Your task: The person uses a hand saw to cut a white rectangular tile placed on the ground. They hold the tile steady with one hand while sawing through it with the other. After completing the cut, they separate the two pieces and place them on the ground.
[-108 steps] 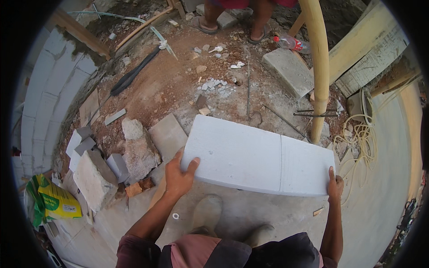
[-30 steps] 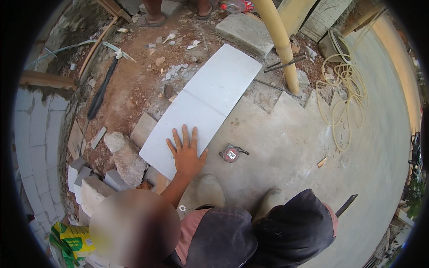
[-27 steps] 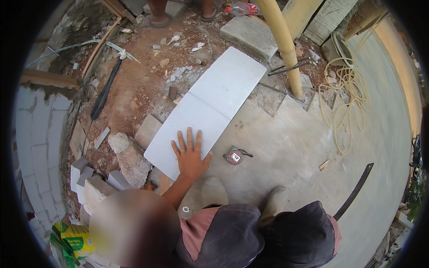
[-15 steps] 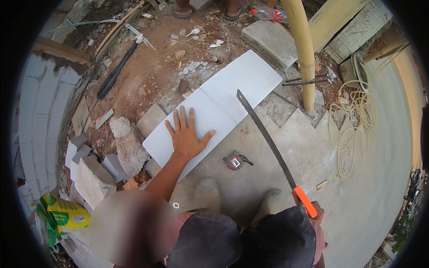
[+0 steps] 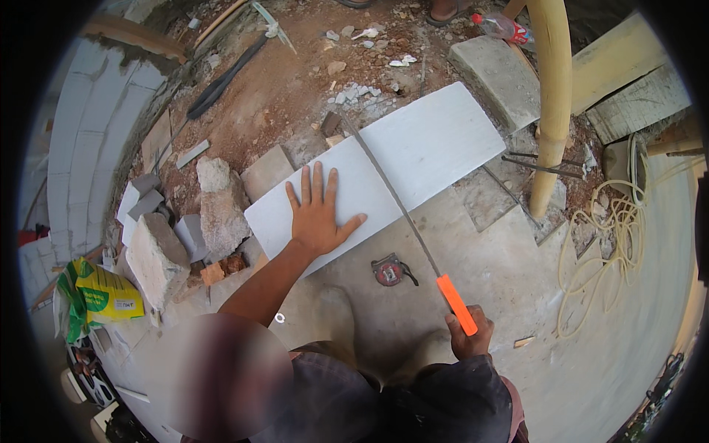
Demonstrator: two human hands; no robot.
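A long white lightweight block (image 5: 443, 144) lies slantwise on the ground in front of me. My left hand (image 5: 320, 218) presses flat on its near left part, fingers spread. My right hand (image 5: 470, 332) is wrapped round the orange handle of a hand saw (image 5: 402, 209). The saw's blade lies across the top of the block, to the right of my left hand, and its tip reaches the far edge. Between my hands, on the concrete near the block, rests a red and black tape measure (image 5: 393, 271).
Broken stones (image 5: 156, 258) and rubble sit at left, near a yellow-green bag (image 5: 103, 292). A bamboo post (image 5: 552, 103) stands at right beside a concrete slab (image 5: 496, 81) and a plastic bottle (image 5: 502, 28). Coiled cord (image 5: 609, 251) lies at far right. Another person's foot (image 5: 445, 10) shows at the top.
My right hand has swung the saw left, bringing its blade from the block's right part onto the line across its middle. My left hand stays flat on the block. The view has shifted slightly.
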